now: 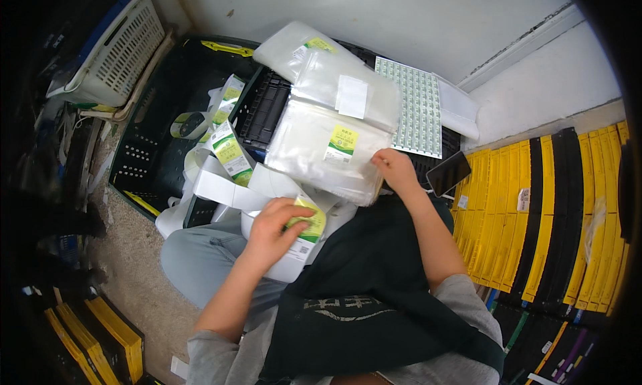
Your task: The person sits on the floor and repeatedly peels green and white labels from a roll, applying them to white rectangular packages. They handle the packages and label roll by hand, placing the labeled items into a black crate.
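Note:
My left hand (pixel 278 229) is on a strip of green-and-yellow printed labels (pixel 312 222) over my lap, thumb and fingers curled at a label; whether it grips the label is unclear. My right hand (pixel 393 167) touches the right edge of a stack of clear plastic bags (pixel 301 154). The top bag bears a yellow, green and white label (pixel 342 143). Behind that label, a blank white label (pixel 352 97) lies on the bags. More of the label strip (pixel 230 154) loops over the rim of a dark green crate to the left.
A sheet of small green stickers (pixel 411 104) lies behind the bags. A smartphone (pixel 449 174) with a cable rests right of my right hand. Yellow and black folded crates (pixel 501 214) stand at the right. The dark green crate (pixel 133 184) and a white basket (pixel 123 54) are at the left.

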### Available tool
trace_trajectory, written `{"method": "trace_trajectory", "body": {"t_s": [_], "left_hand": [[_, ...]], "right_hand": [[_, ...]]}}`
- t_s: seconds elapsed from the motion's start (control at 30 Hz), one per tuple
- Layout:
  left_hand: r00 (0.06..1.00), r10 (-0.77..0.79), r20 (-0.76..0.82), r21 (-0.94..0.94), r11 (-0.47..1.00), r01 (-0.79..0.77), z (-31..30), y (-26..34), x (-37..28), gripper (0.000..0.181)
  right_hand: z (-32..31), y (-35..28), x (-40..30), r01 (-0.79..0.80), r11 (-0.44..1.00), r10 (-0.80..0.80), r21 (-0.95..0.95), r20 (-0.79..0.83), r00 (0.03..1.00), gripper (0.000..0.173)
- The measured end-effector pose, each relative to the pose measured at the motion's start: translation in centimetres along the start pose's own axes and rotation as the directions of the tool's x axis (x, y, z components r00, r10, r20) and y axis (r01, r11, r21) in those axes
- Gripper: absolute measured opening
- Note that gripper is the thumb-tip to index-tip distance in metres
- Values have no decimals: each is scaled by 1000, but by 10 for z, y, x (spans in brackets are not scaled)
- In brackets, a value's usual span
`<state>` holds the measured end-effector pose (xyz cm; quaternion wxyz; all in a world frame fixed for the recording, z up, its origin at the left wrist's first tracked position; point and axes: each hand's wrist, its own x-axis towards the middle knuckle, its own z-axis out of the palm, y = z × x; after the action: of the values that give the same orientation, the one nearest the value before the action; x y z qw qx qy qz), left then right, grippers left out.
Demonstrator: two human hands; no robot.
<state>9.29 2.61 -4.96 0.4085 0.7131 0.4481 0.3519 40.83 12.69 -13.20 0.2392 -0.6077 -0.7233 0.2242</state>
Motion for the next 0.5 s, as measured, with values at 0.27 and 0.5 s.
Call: {"method": "trace_trajectory", "body": {"t_s": [0.27,0.5], "left_hand": [[981,-136,-141,2,991,137,13,0,7,47],[894,-391,-217,-101,920,378,13,-7,11,9]], "right_hand": [[3,-92,-20,-89,792,4,603,140,990,25],[3,-153,-36,220,882,-309,417,160,937,13]]}}
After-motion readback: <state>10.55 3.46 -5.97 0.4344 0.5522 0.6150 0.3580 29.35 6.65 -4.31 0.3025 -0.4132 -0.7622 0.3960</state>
